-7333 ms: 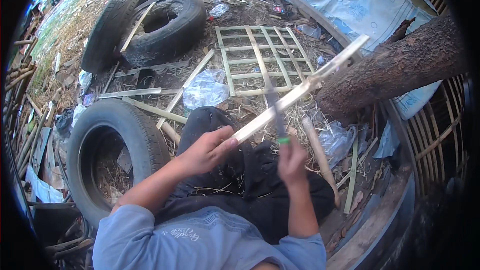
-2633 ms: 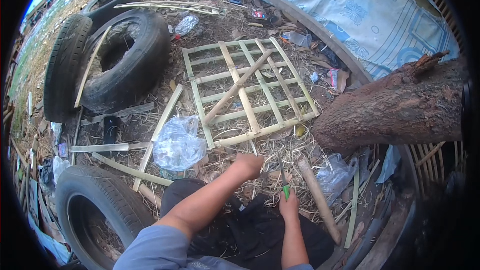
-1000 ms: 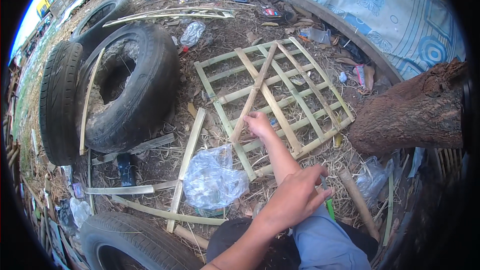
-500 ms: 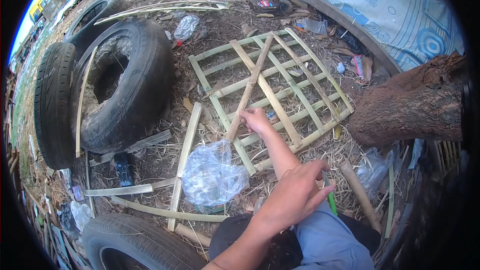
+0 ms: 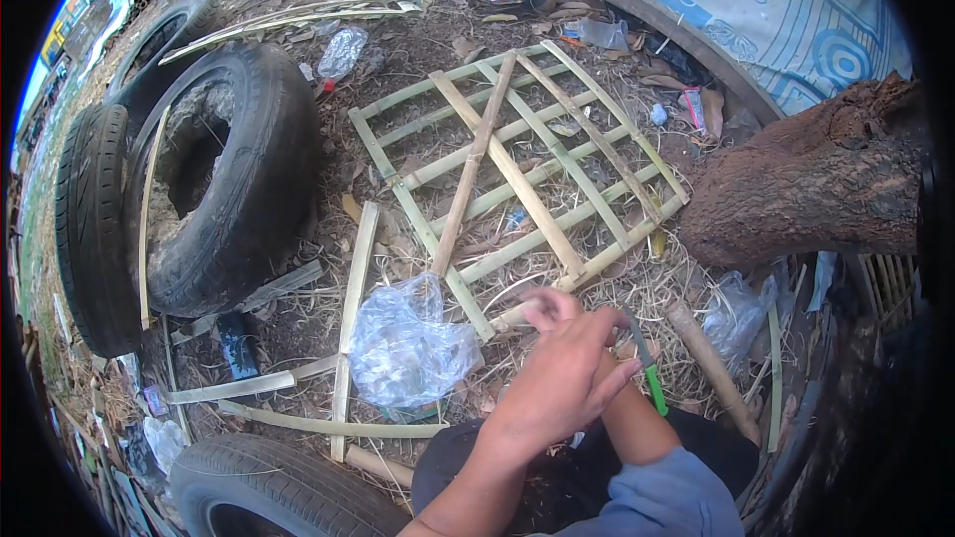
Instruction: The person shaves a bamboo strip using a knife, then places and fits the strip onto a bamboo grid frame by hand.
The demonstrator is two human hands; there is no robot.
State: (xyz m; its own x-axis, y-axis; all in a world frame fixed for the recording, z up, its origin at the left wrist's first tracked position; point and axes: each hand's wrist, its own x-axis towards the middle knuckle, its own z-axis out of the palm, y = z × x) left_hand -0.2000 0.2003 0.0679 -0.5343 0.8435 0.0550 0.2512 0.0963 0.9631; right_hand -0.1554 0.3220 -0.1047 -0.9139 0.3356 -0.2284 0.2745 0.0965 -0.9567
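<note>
My left hand (image 5: pixel 557 373) is over my lap, crossing above my right forearm. Its thumb and index finger are apart with nothing visible between them. Just right of those fingertips is a green-handled knife (image 5: pixel 654 388); I see no grip on it. My right hand (image 5: pixel 550 308), blurred by motion, is beside the near edge of a lattice of bamboo slats (image 5: pixel 517 179), and its fingers cannot be read. The lattice lies on the ground. One loose-looking brown slat (image 5: pixel 468 189) crosses it diagonally, its near end next to a crumpled clear plastic bag (image 5: pixel 410 343).
Old tyres (image 5: pixel 264 179) stand at the left, and another tyre (image 5: pixel 269 487) is at the lower left. Loose bamboo strips (image 5: pixel 356 308) lie between. A tree trunk (image 5: pixel 806 189) juts in at the right, near a round stick (image 5: pixel 711 368). A blue patterned sheet (image 5: pixel 736 0) spans the back right.
My right hand has let go of the diagonal slat and drawn back toward my left hand. The slat stays across the lattice. The whole view has shifted slightly.
</note>
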